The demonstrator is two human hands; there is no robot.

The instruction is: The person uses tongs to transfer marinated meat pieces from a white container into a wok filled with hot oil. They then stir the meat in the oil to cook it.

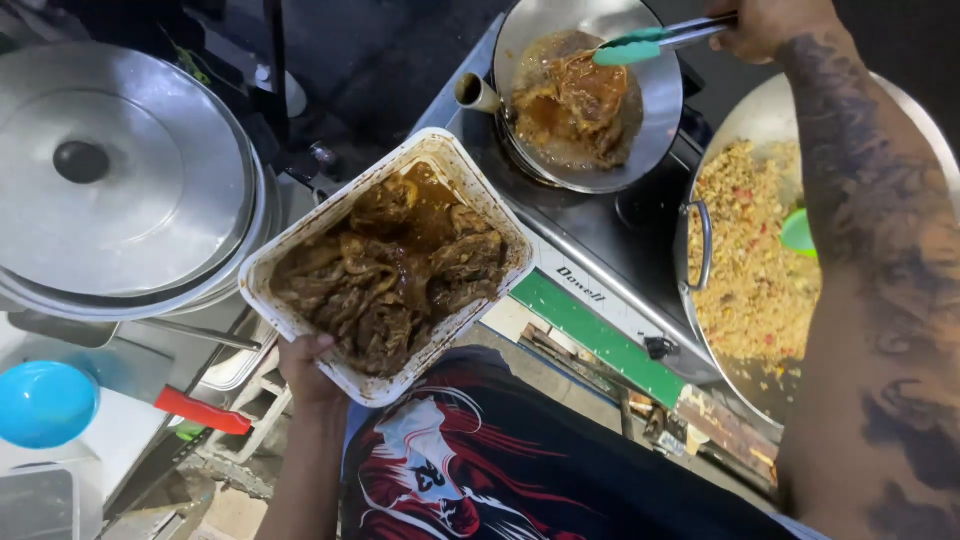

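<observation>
My left hand (308,370) grips the near edge of a white rectangular container (262,268) holding several pieces of dark brown meat in sauce (395,272). My right hand (765,25) is at the top edge, shut on metal tongs with teal tips (640,45). The tong tips reach over a round steel pan (655,110) and touch a piece of sauced meat (575,100) lying in it. The pan sits on a steel stove (590,250). My tattooed right forearm crosses above a large pan of rice.
A wide steel pan of yellow fried rice (745,270) with a green utensil (798,232) stands at the right. At the left are stacked big pots under a steel lid with a black knob (82,160), a blue bowl (42,402) and a red handle (200,411).
</observation>
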